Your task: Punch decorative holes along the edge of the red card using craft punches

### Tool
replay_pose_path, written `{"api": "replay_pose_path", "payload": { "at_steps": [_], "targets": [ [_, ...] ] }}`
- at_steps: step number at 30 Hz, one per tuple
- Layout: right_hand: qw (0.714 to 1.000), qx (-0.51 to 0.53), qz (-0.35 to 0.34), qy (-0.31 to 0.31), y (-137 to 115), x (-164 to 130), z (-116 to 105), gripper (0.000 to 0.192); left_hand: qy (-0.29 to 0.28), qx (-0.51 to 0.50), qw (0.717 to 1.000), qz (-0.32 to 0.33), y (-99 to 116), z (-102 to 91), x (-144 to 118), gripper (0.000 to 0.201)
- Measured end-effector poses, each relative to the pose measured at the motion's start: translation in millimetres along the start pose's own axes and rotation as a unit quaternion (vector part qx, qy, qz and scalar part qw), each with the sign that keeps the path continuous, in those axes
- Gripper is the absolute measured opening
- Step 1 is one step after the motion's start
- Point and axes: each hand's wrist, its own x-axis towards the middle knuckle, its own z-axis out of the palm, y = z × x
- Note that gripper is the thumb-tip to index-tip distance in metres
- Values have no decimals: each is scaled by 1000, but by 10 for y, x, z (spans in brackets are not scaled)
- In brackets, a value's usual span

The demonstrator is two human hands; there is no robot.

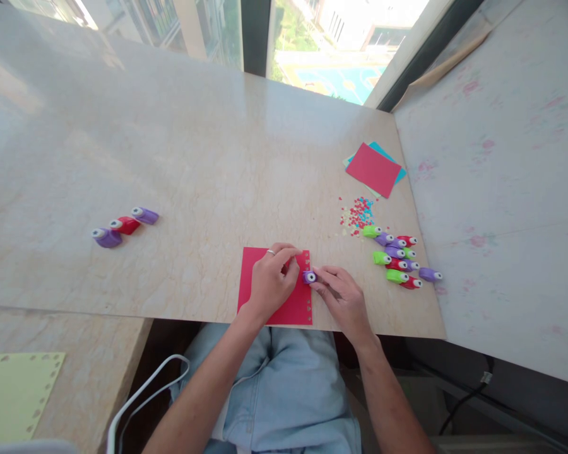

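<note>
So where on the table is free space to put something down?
Bare tabletop stretches between the three punches at left and the paper stack. It is crowded right of the red sheet, where the punch cluster and confetti lie.

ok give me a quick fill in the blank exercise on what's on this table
1. The left hand presses down on a sheet of ____ paper.
2. The right hand holds a small ____ punch at the sheet's right edge.
3. Far left on the table lie ____ punches in a row.
4. The stack of paper near the window has a ____ sheet on top.

Missing words: red; purple; three; red
</note>
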Motion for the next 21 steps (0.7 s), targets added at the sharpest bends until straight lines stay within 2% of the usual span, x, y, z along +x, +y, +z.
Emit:
{"api": "replay_pose_path", "payload": {
  "at_steps": [21],
  "targets": [
    [999, 18, 36, -11, -6, 17, -3, 30, 0, -3, 1000, -2, -2, -1, -3, 21]
  ]
}}
